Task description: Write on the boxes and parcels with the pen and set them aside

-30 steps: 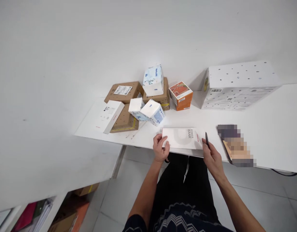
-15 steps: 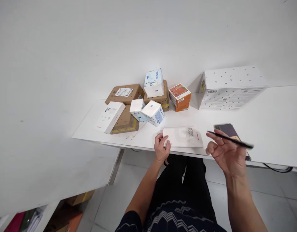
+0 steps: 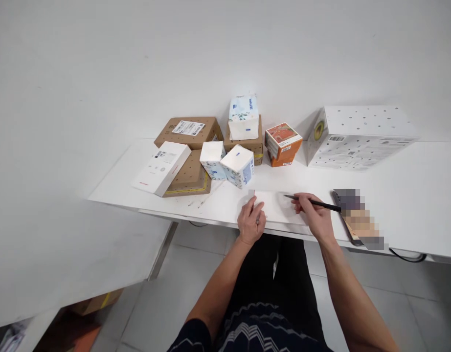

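A slim white power bank box [image 3: 279, 205] lies flat at the front edge of the table, its upper face looking blank. My left hand [image 3: 252, 222] grips its left end with bent fingers. Held between the thumb and fingers of my right hand [image 3: 317, 217] is a black pen [image 3: 326, 204], slanted with its tip above the box's upper part. Whether the tip touches the surface I cannot tell. Just right of that hand is a phone [image 3: 352, 215], partly blurred out.
Brown cartons [image 3: 189, 171], a white box [image 3: 161, 168] and tissue packs [image 3: 238, 166] are grouped at the left on the table [image 3: 111, 188]. Orange boxes [image 3: 283, 144] stand behind my hands. A large dotted white box [image 3: 361, 137] is at the back right, against the wall.
My right hand lifted away rightward with the pen, then came back over the box in a writing grip. The box's "POWER BANK" print no longer shows. My left hand stays at its left end.
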Demonstrator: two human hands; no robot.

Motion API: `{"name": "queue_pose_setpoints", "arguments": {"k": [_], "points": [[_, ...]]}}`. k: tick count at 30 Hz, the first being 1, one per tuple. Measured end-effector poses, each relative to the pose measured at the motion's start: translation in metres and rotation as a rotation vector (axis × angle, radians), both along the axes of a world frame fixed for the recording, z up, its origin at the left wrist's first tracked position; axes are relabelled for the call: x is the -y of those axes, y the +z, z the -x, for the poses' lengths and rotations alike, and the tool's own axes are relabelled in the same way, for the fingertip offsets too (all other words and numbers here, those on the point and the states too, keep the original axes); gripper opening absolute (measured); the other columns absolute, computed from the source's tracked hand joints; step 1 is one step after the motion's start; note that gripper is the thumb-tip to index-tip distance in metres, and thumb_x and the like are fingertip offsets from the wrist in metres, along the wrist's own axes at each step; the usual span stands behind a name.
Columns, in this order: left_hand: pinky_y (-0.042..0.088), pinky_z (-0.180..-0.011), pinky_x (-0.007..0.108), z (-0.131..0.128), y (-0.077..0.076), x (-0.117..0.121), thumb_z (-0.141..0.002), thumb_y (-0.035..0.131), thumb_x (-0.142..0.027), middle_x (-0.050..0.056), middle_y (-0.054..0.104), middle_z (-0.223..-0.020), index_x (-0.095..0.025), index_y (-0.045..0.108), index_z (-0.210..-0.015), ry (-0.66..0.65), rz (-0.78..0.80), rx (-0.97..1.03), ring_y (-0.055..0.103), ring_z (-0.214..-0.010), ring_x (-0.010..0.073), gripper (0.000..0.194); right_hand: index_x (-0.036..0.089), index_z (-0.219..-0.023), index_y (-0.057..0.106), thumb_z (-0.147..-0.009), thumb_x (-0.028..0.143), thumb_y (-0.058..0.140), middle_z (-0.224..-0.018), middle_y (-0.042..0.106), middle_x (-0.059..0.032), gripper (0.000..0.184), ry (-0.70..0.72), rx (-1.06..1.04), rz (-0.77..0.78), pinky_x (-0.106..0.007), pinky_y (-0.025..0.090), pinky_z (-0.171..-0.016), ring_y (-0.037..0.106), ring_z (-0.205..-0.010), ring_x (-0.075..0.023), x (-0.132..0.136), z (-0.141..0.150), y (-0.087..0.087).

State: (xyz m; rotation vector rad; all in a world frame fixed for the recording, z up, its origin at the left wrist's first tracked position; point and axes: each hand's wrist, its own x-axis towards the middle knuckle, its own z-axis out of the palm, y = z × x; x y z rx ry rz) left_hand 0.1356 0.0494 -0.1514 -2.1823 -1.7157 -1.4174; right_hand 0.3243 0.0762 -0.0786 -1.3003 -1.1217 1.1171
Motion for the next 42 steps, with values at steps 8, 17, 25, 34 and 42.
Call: {"name": "queue_pose_setpoints", "arguments": {"k": [8, 17, 25, 34, 42], "points": [[0.053, -0.088, 0.038, 0.001, -0.008, -0.001, -0.087, 0.05, -0.02, 0.012, 0.056, -0.131, -0.02, 0.063, -0.116, -0.002, 0.003, -0.039, 0.06, -0.106, 0.0238, 0.032, 0.021, -0.08, 0.057, -0.083, 0.045, 0.056, -0.064, 0.063, -0.0003, 0.024, -0.032, 0.305, -0.01, -0.026, 0.043, -0.053, 0.057, -0.056, -0.0148, -0.006, 0.007, -0.019], [0.052, -0.089, 0.038, 0.001, -0.008, 0.0, -0.086, 0.049, -0.019, 0.013, 0.053, -0.133, -0.02, 0.062, -0.118, -0.005, 0.01, -0.065, 0.059, -0.107, 0.0243, 0.034, 0.021, -0.081, 0.059, -0.086, 0.043, 0.05, -0.067, 0.064, -0.0018, 0.024, 0.041, 0.491, -0.097, -0.027, 0.044, -0.056, 0.06, -0.063, -0.0169, -0.004, 0.009, -0.02], [0.052, -0.087, 0.038, 0.001, -0.008, 0.0, -0.086, 0.05, -0.018, 0.013, 0.054, -0.131, -0.019, 0.062, -0.117, -0.001, -0.003, -0.077, 0.059, -0.105, 0.0247, 0.034, 0.021, -0.077, 0.058, -0.087, 0.04, 0.049, -0.065, 0.062, -0.0003, 0.023, 0.077, 0.559, -0.115, -0.026, 0.04, -0.054, 0.053, -0.057, -0.0142, -0.004, 0.009, -0.018], [0.052, -0.088, 0.038, 0.002, -0.008, 0.0, -0.086, 0.048, -0.018, 0.013, 0.054, -0.132, -0.019, 0.061, -0.118, -0.006, 0.004, -0.079, 0.059, -0.107, 0.0246, 0.034, 0.02, -0.078, 0.06, -0.086, 0.044, 0.052, -0.068, 0.064, -0.001, 0.026, 0.036, 0.44, -0.091, -0.026, 0.042, -0.056, 0.055, -0.059, -0.0149, -0.003, 0.009, -0.019], [0.052, -0.088, 0.038, 0.001, -0.01, 0.0, -0.086, 0.049, -0.018, 0.014, 0.055, -0.129, -0.018, 0.062, -0.117, -0.006, -0.013, -0.071, 0.058, -0.106, 0.0249, 0.034, 0.02, -0.079, 0.056, -0.09, 0.05, 0.042, -0.062, 0.058, -0.0004, 0.035, -0.32, 0.267, -0.106, -0.028, 0.043, -0.054, 0.053, -0.052, -0.0141, -0.002, -0.025, -0.004]]}}
